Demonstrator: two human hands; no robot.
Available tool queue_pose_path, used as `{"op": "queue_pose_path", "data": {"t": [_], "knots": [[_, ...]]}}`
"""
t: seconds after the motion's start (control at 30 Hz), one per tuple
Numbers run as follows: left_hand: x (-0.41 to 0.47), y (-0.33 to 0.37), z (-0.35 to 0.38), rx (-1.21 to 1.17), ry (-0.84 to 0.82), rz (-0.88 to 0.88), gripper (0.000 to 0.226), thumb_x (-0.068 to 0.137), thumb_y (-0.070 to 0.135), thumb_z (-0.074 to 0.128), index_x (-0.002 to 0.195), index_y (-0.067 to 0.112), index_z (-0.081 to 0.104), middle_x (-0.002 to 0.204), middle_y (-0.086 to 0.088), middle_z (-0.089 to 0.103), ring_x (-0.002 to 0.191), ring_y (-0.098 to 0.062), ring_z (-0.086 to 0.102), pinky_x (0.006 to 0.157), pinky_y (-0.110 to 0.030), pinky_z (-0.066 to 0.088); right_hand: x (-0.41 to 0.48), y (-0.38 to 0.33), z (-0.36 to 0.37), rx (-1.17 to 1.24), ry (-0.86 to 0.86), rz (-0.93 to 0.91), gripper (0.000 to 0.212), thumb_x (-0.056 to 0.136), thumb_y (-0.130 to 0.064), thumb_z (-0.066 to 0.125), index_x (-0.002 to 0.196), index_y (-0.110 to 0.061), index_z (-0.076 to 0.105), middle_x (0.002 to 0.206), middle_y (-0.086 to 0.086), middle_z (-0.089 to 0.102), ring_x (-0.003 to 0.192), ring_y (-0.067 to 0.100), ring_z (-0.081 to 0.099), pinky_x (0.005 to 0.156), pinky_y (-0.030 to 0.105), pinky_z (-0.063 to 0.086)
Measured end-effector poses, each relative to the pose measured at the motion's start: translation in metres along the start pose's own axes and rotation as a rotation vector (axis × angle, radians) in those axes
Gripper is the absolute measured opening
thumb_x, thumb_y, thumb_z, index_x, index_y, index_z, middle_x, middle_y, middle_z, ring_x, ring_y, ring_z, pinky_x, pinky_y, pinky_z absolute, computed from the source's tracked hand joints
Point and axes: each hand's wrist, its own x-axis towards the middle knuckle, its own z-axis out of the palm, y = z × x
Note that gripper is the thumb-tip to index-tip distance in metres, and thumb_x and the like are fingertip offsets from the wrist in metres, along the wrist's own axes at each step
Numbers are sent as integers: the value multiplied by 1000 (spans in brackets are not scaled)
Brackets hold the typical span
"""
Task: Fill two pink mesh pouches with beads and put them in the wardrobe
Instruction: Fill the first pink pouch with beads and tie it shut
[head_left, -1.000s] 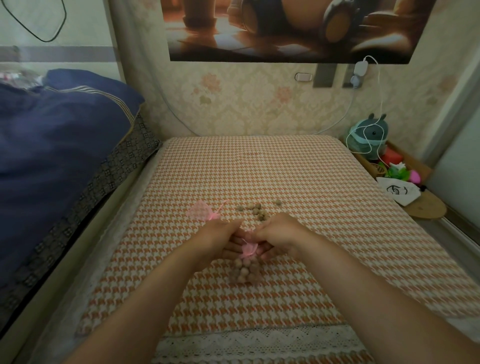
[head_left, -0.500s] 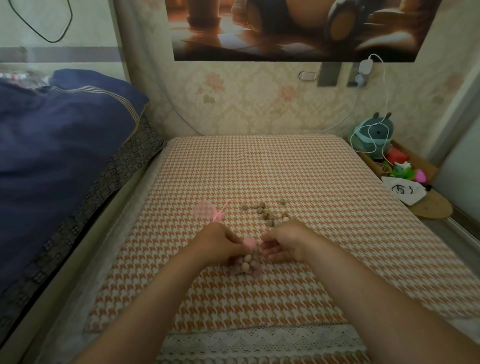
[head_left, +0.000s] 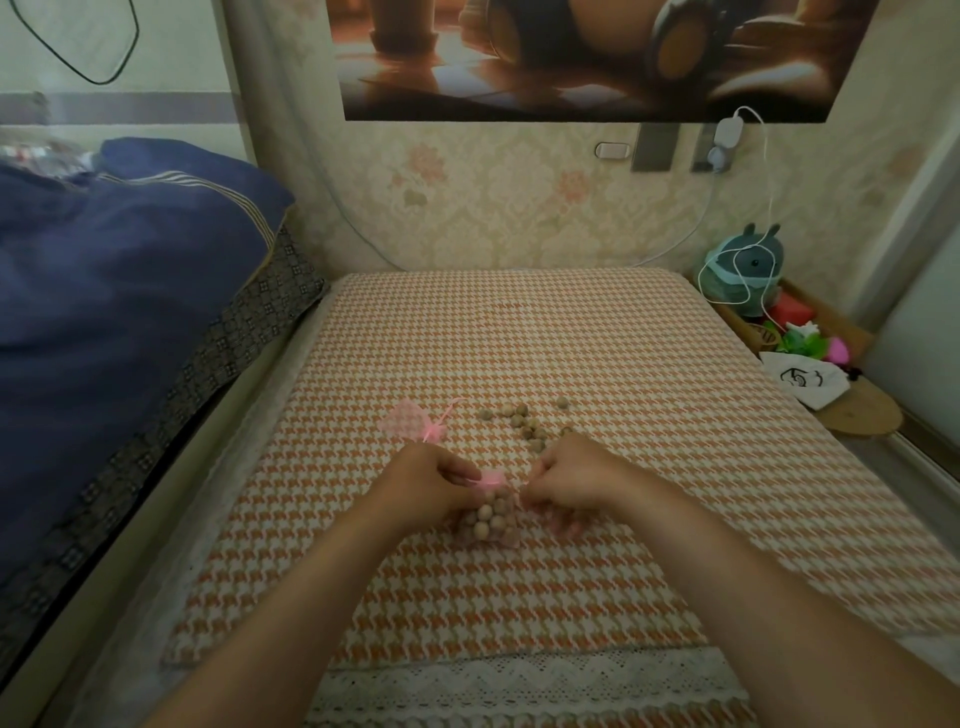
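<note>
Left hand (head_left: 431, 486) and right hand (head_left: 569, 480) sit close together on the orange-and-white houndstooth woven mat (head_left: 649, 519), fingers curled narrow and pinching the pink drawstring (head_left: 491, 479) at the neck of the pink mesh pouch packed with round tan wooden beads (head_left: 491, 519), which lies on the mat between them. Second pink mesh pouch, flat and empty-looking (head_left: 408, 422), lies just beyond the left hand; loose tan wooden beads (head_left: 527, 423) are scattered just beyond the right hand. Dark blue quilt (head_left: 104, 291) piled at left; small teal round toy with a white cable (head_left: 743, 270) at far right.
</note>
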Motion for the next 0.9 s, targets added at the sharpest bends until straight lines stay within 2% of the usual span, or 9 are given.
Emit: {"op": "queue_pose_path", "data": {"t": [0.1,0.2,0.3,0.43,0.57,0.7,0.8,0.87,0.9], "knots": [[3,1,7,70,52,49,28,73,23,86,98,16,76,82,7,72,81,-7,70,78,-29,60,-8,0,-2,-220,201,-304,17,89,-31,77,75,-22,74,74,-14,69,71,2,65,66,25,53],[2,4,12,147,89,119,38,75,29,84,108,15,74,88,7,73,81,0,67,73,-18,55,-10,0,4,-204,235,-432,12,90,-30,76,78,-28,76,81,-21,65,79,-5,60,73,21,48],[-2,4,16,148,145,183,37,76,26,83,110,14,74,95,4,74,82,-2,67,78,-19,55,-1,3,10,-179,222,-443,9,91,-27,77,84,-23,80,83,-18,69,79,-2,62,76,25,53],[-5,4,22,105,181,225,29,79,22,81,107,18,75,92,7,74,79,-1,68,78,-26,58,8,5,11,-122,252,-399,11,91,-24,76,81,-23,81,81,-13,73,80,5,67,80,34,58],[-5,3,28,63,195,264,17,82,21,78,99,23,77,85,16,71,74,11,64,63,-7,49,13,7,12,-76,293,-352,10,91,-26,76,83,-27,82,82,-12,74,80,6,68,80,34,60],[-4,0,35,-22,229,271,16,83,17,77,95,28,78,87,19,72,77,8,64,66,-6,48,17,10,9,4,280,-320,15,88,-23,79,75,-29,78,80,-9,76,75,10,73,79,38,62],[-2,-2,40,-169,225,225,18,84,9,75,88,26,78,83,13,75,75,0,68,67,-12,53,18,12,6,40,251,-316,14,89,-19,78,77,-25,79,82,-6,77,72,12,75,71,29,62],[-2,0,42,-267,240,193,19,85,7,74,86,25,76,81,4,75,73,-5,69,61,-13,53,16,12,3,56,210,-311,9,92,-17,75,86,-18,81,83,-5,77,70,9,76,62,19,56],[-2,1,43,-301,251,183,19,85,7,74,90,25,74,81,0,74,71,-6,69,57,-11,52,15,12,2,36,201,-320,10,94,-17,74,89,-17,82,84,-6,78,69,7,75,62,18,56]]}}
